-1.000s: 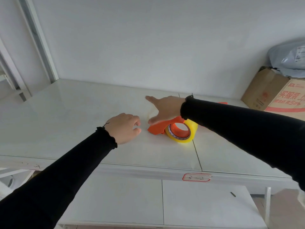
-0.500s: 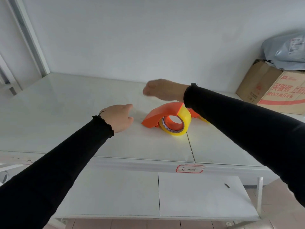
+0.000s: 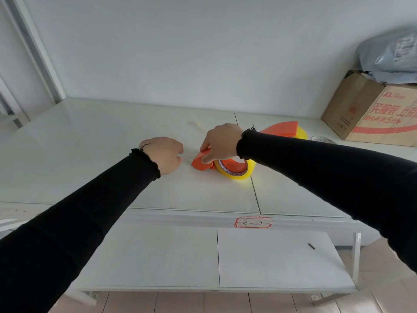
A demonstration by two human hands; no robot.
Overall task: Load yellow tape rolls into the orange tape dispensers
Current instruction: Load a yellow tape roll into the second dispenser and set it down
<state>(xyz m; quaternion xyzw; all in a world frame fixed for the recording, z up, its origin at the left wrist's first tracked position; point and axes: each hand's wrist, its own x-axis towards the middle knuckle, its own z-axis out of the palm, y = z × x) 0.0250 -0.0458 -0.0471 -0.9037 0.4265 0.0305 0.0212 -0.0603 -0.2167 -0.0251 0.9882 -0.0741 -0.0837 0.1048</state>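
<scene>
An orange tape dispenser (image 3: 199, 162) with a yellow tape roll (image 3: 239, 173) on it lies near the middle of the white shelf. My right hand (image 3: 220, 142) rests on top of it, thumb and fingers pinching the orange front end. My left hand (image 3: 163, 154) sits loosely curled on the shelf just left of the dispenser, apart from it, with nothing visible in it. Behind my right forearm stands a second orange dispenser (image 3: 282, 129) with a yellow roll (image 3: 302, 133), partly hidden by the sleeve.
A cardboard box (image 3: 370, 111) with a grey plastic bag (image 3: 390, 57) on top stands at the back right. A small clear disc (image 3: 322, 139) lies by the box. A lower shelf (image 3: 180, 256) sticks out below, with a red-edged label (image 3: 253, 222) on the upper shelf's front edge.
My right hand came down from above and behind the dispenser and took hold of its front end. My left hand stayed beside it. The camera shifted, bringing the second dispenser into view.
</scene>
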